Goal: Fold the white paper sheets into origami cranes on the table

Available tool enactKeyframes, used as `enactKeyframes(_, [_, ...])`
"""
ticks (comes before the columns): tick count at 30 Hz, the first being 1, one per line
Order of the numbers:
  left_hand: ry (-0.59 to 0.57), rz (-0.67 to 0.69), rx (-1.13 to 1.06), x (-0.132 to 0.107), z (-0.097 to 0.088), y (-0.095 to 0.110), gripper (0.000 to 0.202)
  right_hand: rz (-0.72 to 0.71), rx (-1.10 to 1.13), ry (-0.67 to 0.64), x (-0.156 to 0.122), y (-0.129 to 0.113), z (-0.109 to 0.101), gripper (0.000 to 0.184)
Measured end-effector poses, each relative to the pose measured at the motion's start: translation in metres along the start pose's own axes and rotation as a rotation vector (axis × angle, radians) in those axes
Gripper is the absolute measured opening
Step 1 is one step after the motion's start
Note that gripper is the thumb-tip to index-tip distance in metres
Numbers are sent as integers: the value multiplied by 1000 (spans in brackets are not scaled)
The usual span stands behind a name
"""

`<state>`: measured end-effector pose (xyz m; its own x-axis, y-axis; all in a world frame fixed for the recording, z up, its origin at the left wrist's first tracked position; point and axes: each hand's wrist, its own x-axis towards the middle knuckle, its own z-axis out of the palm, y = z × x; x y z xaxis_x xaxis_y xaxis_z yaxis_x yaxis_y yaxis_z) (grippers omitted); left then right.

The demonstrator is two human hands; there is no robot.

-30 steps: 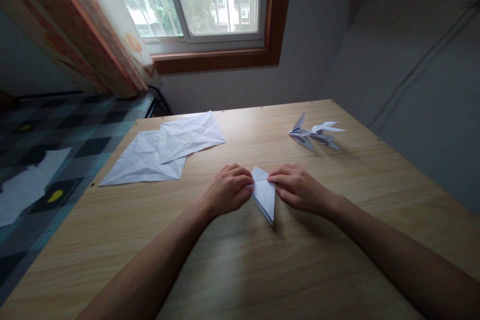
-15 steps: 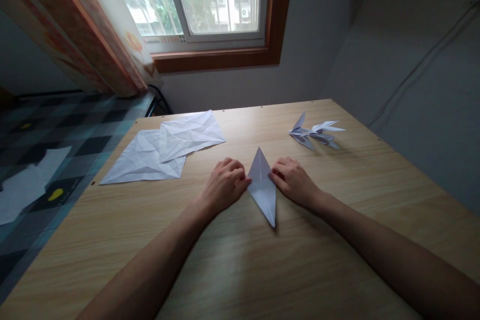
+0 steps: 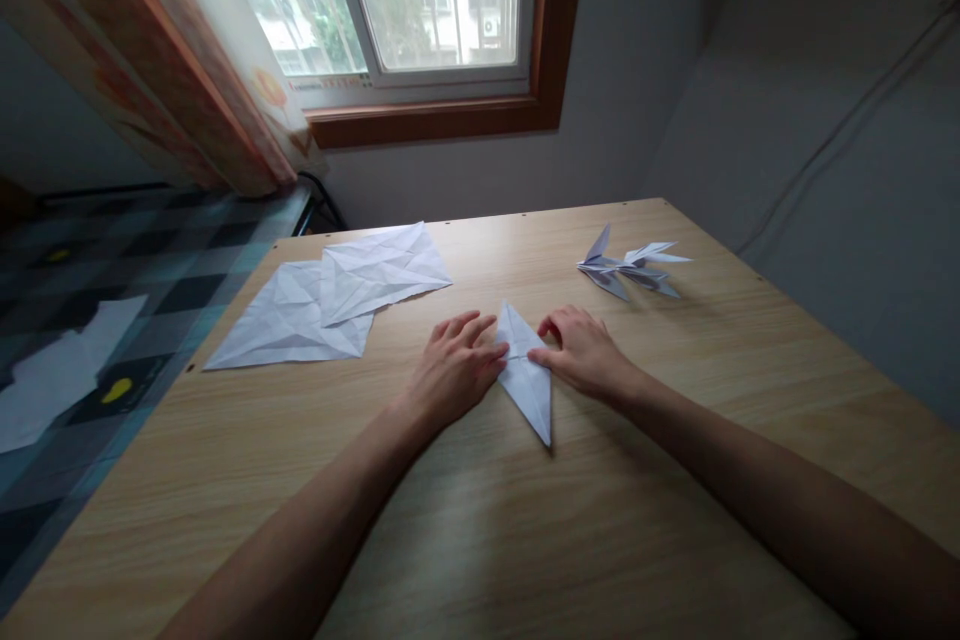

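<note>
A white folded paper (image 3: 527, 388) in a long diamond shape lies on the wooden table (image 3: 480, 530), its lower tip pointing toward me. A line crosses its middle between my two thumbs. My left hand (image 3: 459, 365) grips its left corner, with the thumb on top and the other fingers reaching forward beside the upper part. At the right corner, my right hand (image 3: 581, 352) pinches the edge, its thumb lying on the paper and its index finger curled. The undersides of the fingers are hidden.
Two creased white sheets (image 3: 386, 270) overlap at the table's back left. Folded paper pieces with pointed flaps (image 3: 628, 267) lie at the back right. Left of the table, more white paper (image 3: 52, 385) rests on a checked cloth (image 3: 142, 240). A window (image 3: 435, 0) is beyond.
My left fingers have loosened and stretched forward. Both thumbs have moved inward onto the paper. The diamond's upper part looks tilted and narrower, and a line now shows across its middle.
</note>
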<state>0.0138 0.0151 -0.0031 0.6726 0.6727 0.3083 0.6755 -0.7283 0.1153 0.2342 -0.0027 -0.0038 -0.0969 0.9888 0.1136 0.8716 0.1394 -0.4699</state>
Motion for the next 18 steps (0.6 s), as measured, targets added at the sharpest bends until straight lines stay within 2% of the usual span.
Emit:
enactKeyframes(5, [-31, -22, 34, -1, -1, 1, 27, 36, -11, -77, -1, -8, -7, 20])
enactKeyframes(9, [3, -48, -11, -1, 2, -1, 37, 51, 167, -58, -4, -7, -5, 13])
enactKeyframes(13, [189, -130, -137, -1, 3, -5, 58, 48, 552, 52, -5, -4, 0, 12])
enactKeyframes(15, [327, -130, -235, 0, 3, -7, 47, -22, 675, 165, -7, -4, -1, 14])
enactKeyframes(18, [478, -7, -403, 2, 2, -6, 17, -243, 715, 347, -11, -7, -7, 8])
